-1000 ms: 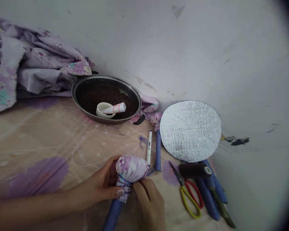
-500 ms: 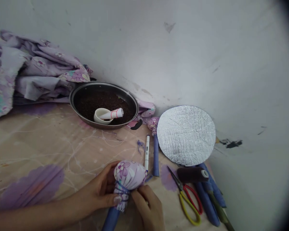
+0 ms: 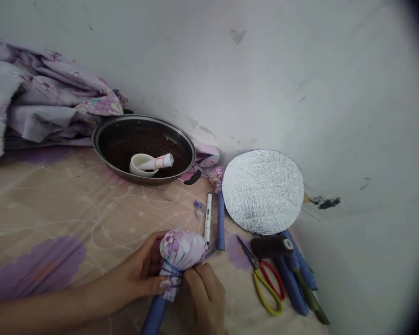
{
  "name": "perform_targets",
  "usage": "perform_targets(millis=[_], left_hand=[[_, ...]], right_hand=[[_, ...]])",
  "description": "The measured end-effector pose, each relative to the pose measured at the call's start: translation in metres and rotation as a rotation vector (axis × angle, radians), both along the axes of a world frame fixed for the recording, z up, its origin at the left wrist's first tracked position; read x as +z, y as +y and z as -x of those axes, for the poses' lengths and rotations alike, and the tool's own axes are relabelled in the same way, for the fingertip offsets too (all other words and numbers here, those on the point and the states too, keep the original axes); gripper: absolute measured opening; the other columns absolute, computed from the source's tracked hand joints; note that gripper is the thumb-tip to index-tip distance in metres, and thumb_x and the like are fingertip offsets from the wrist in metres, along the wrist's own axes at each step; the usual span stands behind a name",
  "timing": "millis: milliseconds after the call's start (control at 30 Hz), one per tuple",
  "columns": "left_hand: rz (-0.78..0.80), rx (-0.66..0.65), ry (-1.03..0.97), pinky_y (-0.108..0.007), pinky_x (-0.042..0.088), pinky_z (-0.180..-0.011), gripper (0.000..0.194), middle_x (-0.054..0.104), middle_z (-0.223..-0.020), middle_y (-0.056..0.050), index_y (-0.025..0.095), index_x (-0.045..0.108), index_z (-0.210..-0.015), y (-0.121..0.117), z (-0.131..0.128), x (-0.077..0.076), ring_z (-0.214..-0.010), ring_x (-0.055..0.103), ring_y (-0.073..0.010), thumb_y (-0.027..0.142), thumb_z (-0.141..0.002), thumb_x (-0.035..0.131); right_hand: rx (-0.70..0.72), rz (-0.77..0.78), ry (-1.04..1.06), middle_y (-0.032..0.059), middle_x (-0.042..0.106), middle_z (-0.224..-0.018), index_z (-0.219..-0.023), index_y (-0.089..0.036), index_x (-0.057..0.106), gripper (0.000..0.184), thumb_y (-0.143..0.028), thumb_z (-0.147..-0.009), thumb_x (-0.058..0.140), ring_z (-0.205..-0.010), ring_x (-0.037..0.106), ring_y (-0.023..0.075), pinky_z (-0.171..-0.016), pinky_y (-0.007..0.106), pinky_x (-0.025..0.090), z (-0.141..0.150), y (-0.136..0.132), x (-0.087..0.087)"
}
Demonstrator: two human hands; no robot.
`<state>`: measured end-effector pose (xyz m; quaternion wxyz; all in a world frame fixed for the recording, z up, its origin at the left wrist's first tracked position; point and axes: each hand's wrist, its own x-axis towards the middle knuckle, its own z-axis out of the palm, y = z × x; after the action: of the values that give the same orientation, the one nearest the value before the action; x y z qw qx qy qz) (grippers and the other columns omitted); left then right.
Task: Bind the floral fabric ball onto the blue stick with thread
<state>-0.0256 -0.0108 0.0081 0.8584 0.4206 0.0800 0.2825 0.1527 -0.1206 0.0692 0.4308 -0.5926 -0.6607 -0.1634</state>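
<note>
A stuffed ball of floral purple cloth (image 3: 183, 249) sits on the end of a blue stick (image 3: 156, 312), bound at the neck with blue thread. My left hand (image 3: 144, 274) wraps around the neck from the left, thumb pressed on the gathered cloth. From the right, my right hand (image 3: 205, 298) pinches the same neck with fingers closed. Both lie low on the cloth-covered surface (image 3: 73, 218).
A dark pan (image 3: 144, 148) of brown grains holds a white scoop (image 3: 150, 164). Nearby lie a white marker (image 3: 207, 217), another blue stick (image 3: 220, 218), a silver foil disc (image 3: 262, 190), scissors (image 3: 265, 281), a dark thread spool (image 3: 271, 246), more blue sticks (image 3: 296, 284) and crumpled floral fabric (image 3: 42, 107).
The view has drifted, shifting everything slightly left. My hands stay on the neck of the cloth ball, with small finger movements.
</note>
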Motion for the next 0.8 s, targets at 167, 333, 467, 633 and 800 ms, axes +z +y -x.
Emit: perform_targets(millis=[167, 333, 467, 633, 800], left_hand=[[-0.024, -0.004, 0.014, -0.041, 0.068, -0.117, 0.088, 0.079, -0.173, -0.006, 0.048, 0.055, -0.179, 0.001, 0.003, 0.004, -0.134, 0.087, -0.0292, 0.051, -0.104, 0.101], [-0.006, -0.005, 0.002, -0.042, 0.067, -0.123, 0.087, 0.079, -0.174, -0.007, 0.048, 0.054, -0.180, 0.000, 0.003, -0.001, -0.142, 0.086, -0.0301, 0.046, -0.106, 0.100], [-0.002, 0.001, -0.022, -0.041, 0.067, -0.120, 0.087, 0.087, -0.160, -0.004, 0.048, 0.057, -0.178, 0.001, 0.000, -0.005, -0.142, 0.088, -0.0313, 0.048, -0.104, 0.101], [0.063, -0.033, 0.083, -0.044, 0.062, -0.126, 0.083, 0.086, -0.164, -0.001, 0.047, 0.058, -0.176, 0.002, 0.006, 0.024, -0.151, 0.083, -0.0325, 0.047, -0.105, 0.101], [0.132, -0.040, 0.120, -0.045, 0.060, -0.128, 0.094, 0.083, -0.170, -0.006, 0.040, 0.057, -0.179, 0.002, 0.010, 0.039, -0.152, 0.082, -0.0336, 0.048, -0.100, 0.107]], right_hand=[[-0.031, 0.001, 0.005, 0.0041, 0.077, -0.088, -0.114, -0.027, 0.077, 0.039, -0.027, -0.135, 0.044, -0.066, 0.073, 0.0210, -0.062, 0.031, 0.052, 0.002, -0.003, -0.004], [-0.015, 0.001, -0.012, 0.0028, 0.080, -0.090, -0.119, -0.027, 0.077, 0.036, -0.027, -0.136, 0.046, -0.067, 0.075, 0.0192, -0.064, 0.029, 0.058, -0.004, -0.006, -0.002], [0.037, 0.125, -0.073, 0.0058, 0.086, -0.102, -0.126, -0.025, 0.078, 0.025, -0.015, -0.129, 0.056, -0.082, 0.086, 0.0184, -0.077, 0.024, 0.066, -0.017, -0.013, 0.008], [0.091, 0.178, -0.109, 0.0035, 0.082, -0.095, -0.120, -0.023, 0.076, 0.027, -0.010, -0.126, 0.053, -0.074, 0.080, 0.0173, -0.071, 0.025, 0.061, -0.025, -0.016, 0.015], [0.107, 0.167, -0.119, 0.0036, 0.080, -0.093, -0.119, -0.024, 0.073, 0.032, -0.017, -0.132, 0.045, -0.072, 0.075, 0.0189, -0.066, 0.030, 0.056, -0.021, -0.012, 0.015]])
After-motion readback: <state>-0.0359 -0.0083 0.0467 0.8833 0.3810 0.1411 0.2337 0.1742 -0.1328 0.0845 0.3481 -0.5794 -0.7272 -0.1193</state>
